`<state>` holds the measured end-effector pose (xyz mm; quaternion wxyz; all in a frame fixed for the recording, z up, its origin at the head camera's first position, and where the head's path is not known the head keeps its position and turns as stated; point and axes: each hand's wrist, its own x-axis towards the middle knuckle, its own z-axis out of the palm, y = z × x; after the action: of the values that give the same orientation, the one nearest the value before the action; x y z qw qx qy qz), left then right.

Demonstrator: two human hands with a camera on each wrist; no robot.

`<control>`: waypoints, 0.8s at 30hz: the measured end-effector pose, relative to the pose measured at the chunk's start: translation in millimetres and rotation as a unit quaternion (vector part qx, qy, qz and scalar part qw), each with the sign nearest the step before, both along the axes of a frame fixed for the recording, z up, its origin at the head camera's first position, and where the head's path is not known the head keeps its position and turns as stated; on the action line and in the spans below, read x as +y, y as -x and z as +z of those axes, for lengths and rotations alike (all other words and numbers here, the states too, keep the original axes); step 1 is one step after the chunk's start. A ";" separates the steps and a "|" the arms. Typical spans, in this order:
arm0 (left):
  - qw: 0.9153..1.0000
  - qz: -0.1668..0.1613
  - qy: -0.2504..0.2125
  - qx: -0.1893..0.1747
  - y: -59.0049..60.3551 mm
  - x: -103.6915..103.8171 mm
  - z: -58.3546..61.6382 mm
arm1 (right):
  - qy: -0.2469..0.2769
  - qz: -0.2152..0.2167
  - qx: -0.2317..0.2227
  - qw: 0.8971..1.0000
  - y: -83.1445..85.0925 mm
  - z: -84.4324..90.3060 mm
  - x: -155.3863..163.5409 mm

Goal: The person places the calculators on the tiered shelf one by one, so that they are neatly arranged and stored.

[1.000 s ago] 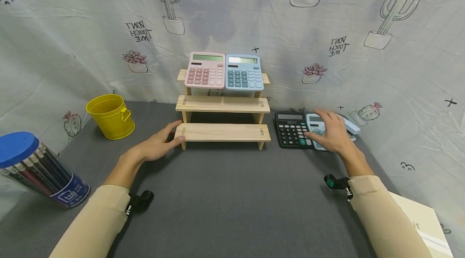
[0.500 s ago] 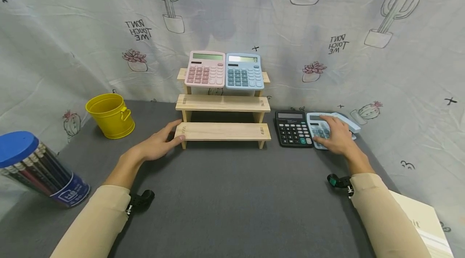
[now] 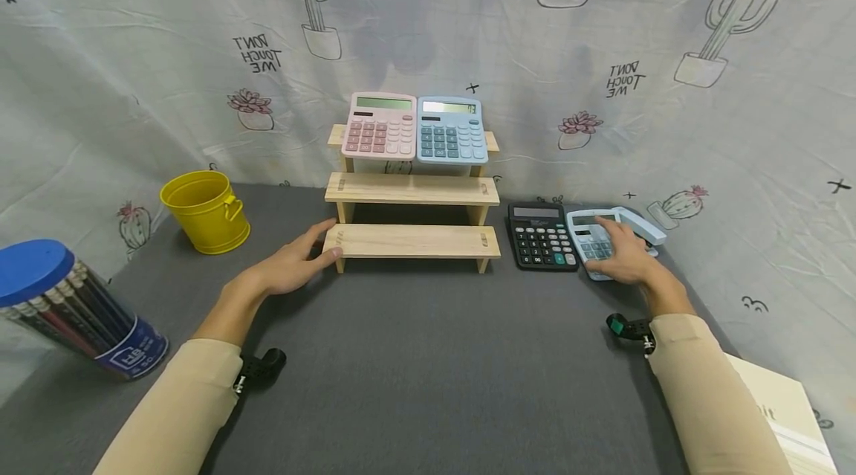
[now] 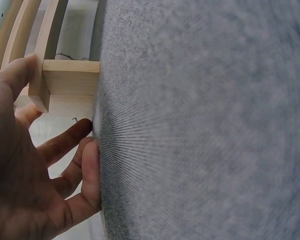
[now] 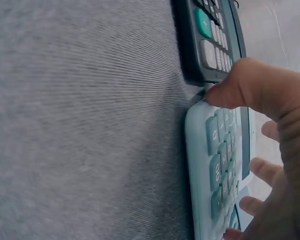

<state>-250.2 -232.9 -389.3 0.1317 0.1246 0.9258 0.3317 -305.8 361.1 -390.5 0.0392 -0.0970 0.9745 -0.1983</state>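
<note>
My left hand holds the left end of the lowest plank of a three-step wooden stand. In the left wrist view the thumb lies on the plank's front edge, with the other fingers spread beside it. On the top step a pink calculator and a blue calculator lean side by side. At the right, my right hand grips a light-blue calculator on the table, its thumb at the near left corner and its fingers reaching across. Close to its left lies a black calculator.
Another light-blue object lies partly hidden behind the right hand. A yellow bucket stands at the back left, and a blue-lidded tub of pencils at the left edge. A cream box or book sits beyond the right sleeve.
My right hand has moved right, from over the black calculator's edge onto the light-blue one. That calculator has turned slightly, its near end shifting right. My left hand stays on the stand.
</note>
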 end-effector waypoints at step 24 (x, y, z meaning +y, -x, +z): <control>1.000 -0.011 -0.010 -0.002 -0.3 -0.9 0.0 | 0.001 -0.030 0.010 0.999 0.7 -13.9 9.2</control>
<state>-249.9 -233.8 -389.3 0.1357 0.1350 0.9209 0.3395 -306.5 370.4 -404.4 0.0232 -0.0698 0.9773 -0.1989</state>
